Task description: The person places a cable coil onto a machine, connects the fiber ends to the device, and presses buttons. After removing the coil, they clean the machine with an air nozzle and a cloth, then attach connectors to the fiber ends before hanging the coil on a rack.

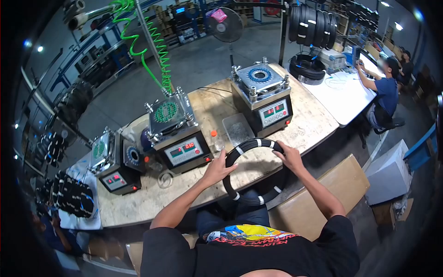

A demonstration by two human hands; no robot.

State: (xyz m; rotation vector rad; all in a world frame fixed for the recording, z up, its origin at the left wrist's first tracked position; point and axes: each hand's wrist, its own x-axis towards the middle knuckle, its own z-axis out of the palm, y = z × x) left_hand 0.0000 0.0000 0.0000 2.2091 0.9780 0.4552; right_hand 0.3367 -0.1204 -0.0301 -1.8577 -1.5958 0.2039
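A black ring-shaped coil (pixel 249 146), bound with several white bands, is held in front of my body at the table's front edge. My left hand (pixel 218 170) grips its left side, with the thumb over the inner edge. On the upper right side, my right hand (pixel 290 158) has its fingers closed round the coil. The coil is tilted, its lower part hanging past the edge over my lap. Just beyond it are a clear bottle with an orange cap (pixel 213 134) and a clear tray of small pieces (pixel 238 130).
Three machines with digital displays stand on the wooden table (pixel 207 104): left (pixel 116 179), middle (pixel 182 150), right (pixel 272 111). Black coils (pixel 307 69) lie on a white table at right, where a person (pixel 387 92) sits. Cardboard (pixel 323 194) leans below.
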